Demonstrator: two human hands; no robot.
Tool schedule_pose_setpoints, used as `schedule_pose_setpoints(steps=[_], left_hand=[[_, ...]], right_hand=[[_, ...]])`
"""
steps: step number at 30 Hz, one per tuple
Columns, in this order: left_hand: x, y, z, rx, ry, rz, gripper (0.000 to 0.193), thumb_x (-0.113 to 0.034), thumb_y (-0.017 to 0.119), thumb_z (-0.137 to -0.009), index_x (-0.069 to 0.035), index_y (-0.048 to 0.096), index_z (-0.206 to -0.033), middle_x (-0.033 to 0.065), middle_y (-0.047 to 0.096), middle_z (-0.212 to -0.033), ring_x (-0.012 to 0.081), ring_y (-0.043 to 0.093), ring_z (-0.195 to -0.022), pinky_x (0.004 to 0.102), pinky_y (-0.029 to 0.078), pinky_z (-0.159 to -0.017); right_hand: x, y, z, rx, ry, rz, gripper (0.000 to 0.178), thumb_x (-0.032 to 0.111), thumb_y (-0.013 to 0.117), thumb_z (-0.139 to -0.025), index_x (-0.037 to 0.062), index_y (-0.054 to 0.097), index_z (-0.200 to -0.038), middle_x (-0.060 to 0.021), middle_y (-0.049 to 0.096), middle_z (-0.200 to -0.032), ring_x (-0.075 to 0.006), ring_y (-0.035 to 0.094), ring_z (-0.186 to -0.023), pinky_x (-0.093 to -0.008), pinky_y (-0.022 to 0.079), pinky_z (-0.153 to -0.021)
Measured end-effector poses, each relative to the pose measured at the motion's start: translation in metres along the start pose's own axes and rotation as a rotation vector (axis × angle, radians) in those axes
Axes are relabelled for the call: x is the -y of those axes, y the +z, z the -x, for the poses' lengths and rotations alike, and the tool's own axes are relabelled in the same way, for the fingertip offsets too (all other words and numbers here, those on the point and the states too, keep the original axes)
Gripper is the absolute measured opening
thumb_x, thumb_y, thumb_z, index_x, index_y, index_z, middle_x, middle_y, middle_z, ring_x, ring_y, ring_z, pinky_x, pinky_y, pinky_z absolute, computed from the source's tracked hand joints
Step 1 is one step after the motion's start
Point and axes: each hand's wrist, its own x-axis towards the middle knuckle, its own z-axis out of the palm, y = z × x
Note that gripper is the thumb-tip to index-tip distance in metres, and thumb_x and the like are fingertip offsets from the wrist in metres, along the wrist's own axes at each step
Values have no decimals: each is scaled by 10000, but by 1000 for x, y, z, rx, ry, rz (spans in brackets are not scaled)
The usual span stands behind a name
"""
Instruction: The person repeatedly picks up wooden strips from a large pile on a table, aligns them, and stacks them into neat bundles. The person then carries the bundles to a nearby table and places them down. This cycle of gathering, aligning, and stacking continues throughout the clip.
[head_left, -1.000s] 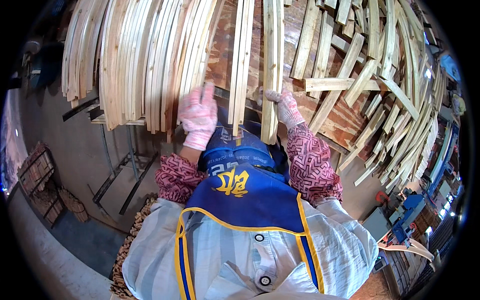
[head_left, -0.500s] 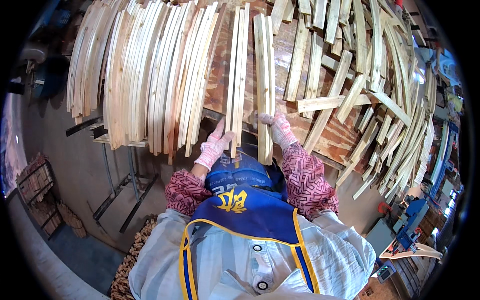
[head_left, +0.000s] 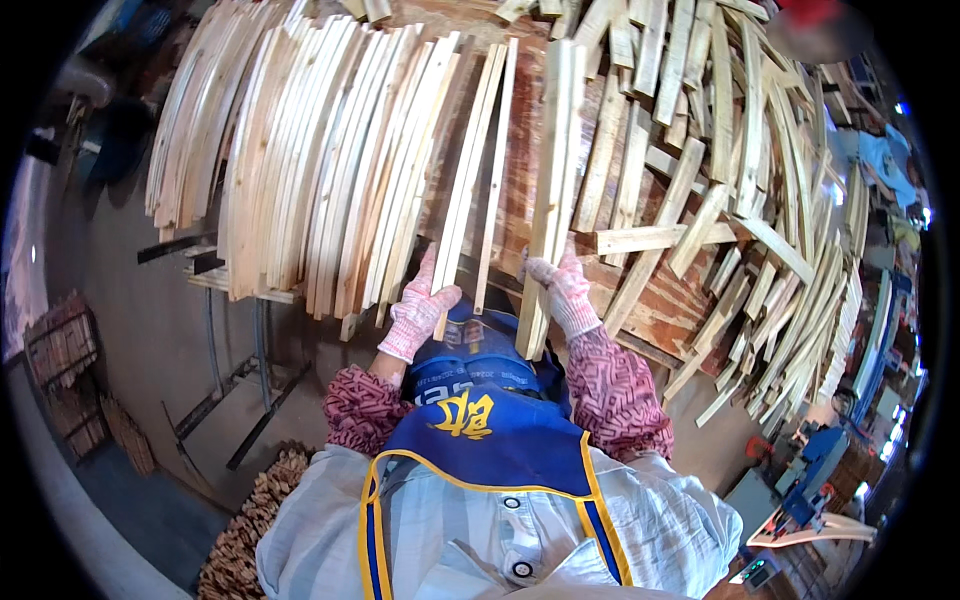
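Observation:
My left hand [head_left: 418,312], in a pale pinkish knit glove, is closed at the near end of a light wooden strip [head_left: 464,190], with thumb and fingers on either side of it. Next to it a single narrow wooden slat [head_left: 496,185] lies on its own, touched by neither hand. My right hand [head_left: 562,292], gloved alike, grips the near end of some thicker wooden strips [head_left: 549,195] lying side by side. Both held ends stick out past the table edge over my blue apron [head_left: 490,420].
A dense row of upright-set strips [head_left: 330,170] fills the table's left side. Loose pieces are heaped in a tangle [head_left: 745,200] on the right. The reddish-brown tabletop [head_left: 655,310] shows between. A metal stand [head_left: 262,340] is at the lower left, machinery [head_left: 815,480] at the lower right.
The strips at my left hand have shifted left, and one narrow slat now lies apart from them. My right hand's strips have moved slightly right and turned a little.

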Motion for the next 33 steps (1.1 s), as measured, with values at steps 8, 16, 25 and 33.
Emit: schedule_pose_setpoints(steps=[8, 16, 25, 33], left_hand=[[-71, 15, 17, 62, 71, -528, 979, -637, 572, -852, -105, 128, -1544, 268, 419, -1438, 391, 440, -1317, 384, 387, -1051], [-115, -150, -5, -902, 491, -1268, 682, -547, 615, -856, -59, 526, -1325, 164, 624, -1179, 337, 595, -1055, 460, 472, -926], [-158, -323, -59, -553, -69, -793, 786, -624, 456, -912, -203, 223, -1534, 194, 389, -1475, 427, 293, -1382, 484, 299, -1104], [-178, -256, -87, -499, -399, -1326, 1027, -670, 625, -772, -325, 43, -1545, 240, 260, -1524, 394, 331, -1387, 509, 343, -1094]], right_hand=[[53, 86, -4, 131, -209, -205, 876, -2, 743, -771, 65, 247, -1490, -136, 616, -1142, -215, 626, -946, -322, 550, -787], [34, 135, -31, 50, -289, -74, 591, 2, 683, -813, 49, 424, -1343, -100, 634, -1029, -203, 662, -861, -317, 588, -769], [74, 362, -37, 377, -231, -65, 1160, 181, 850, -706, 0, 46, -1523, -295, 280, -1502, -358, 343, -1377, -334, 282, -1156], [159, 353, -28, 659, 25, 1205, 794, 451, 581, -858, -2, 335, -1462, -247, 624, -1150, -288, 645, -1058, -380, 545, -855]])
